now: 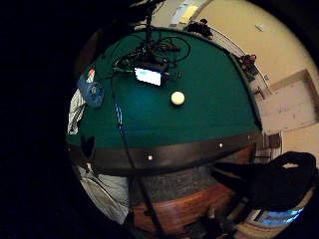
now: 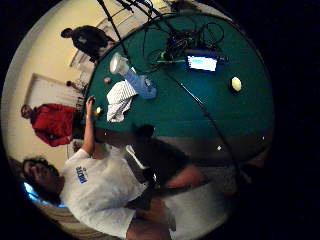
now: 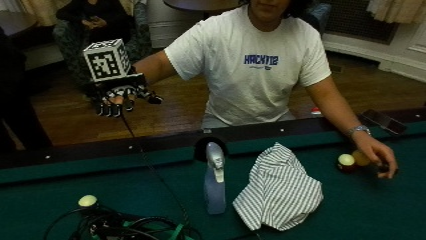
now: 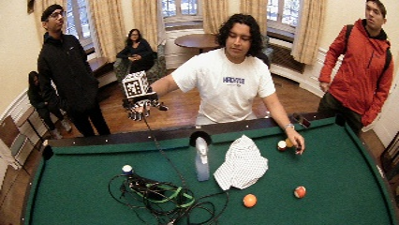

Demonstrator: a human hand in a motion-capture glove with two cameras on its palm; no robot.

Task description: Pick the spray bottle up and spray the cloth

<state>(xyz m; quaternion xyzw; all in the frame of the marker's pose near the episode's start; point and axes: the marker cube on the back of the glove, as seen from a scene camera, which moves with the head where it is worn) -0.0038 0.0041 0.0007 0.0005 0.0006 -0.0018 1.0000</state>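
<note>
A pale blue spray bottle (image 3: 214,184) stands upright on the green felt of the pool table (image 3: 53,192), close to the near rail. Right beside it lies a crumpled striped cloth (image 3: 279,190). My gloved right hand (image 3: 120,99) hangs in the air off the table, well away from the bottle on the person's side of the rail, fingers spread and pointing down, holding nothing. In the palm views the bottle (image 2: 134,77) and cloth (image 2: 120,100) appear far off on the felt. The bare left hand (image 3: 379,155) rests on the table by two billiard balls.
A tangle of cables (image 3: 126,227) and a lit device (image 2: 202,62) sit on the felt behind the bottle, with a white ball (image 3: 87,201) beside them. Other balls (image 4: 249,200) lie farther out. A corner pocket (image 3: 208,145) opens in the rail by the bottle.
</note>
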